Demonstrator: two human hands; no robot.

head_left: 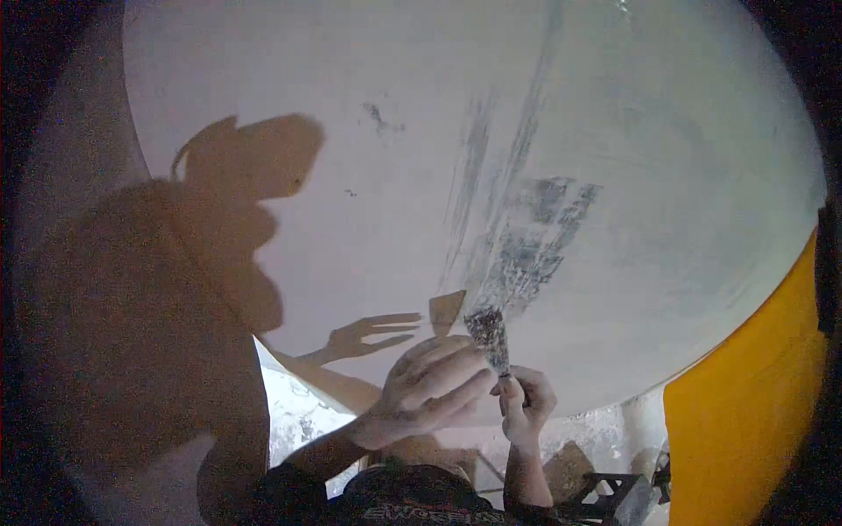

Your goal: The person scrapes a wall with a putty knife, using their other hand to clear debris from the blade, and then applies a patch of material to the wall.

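**2 hands work a putty knife on a white plastered surface**

Seen from the person's head, a putty knife stands near the middle of the view. Its grey, smeared blade points up and rests against a broad white surface.

The right hand is just below the blade. Its fingers are curled shut around the knife's handle, and its forearm drops straight down from there.

The left hand is just left of the knife. It is mostly open, with the fingers stretched out side by side and their tips reaching the base of the blade. The dim light makes it hard to say whether they press on the blade, and the hand seems to grip nothing.

Above and right of the knife, grey scrape marks streak the white surface.

Left of the knife lies the shadow of an open hand. Farther left is the large shadow of the person.

Well to the right of the knife is a yellow wall. Below and right of the knife sits a dark object, too dim to identify.
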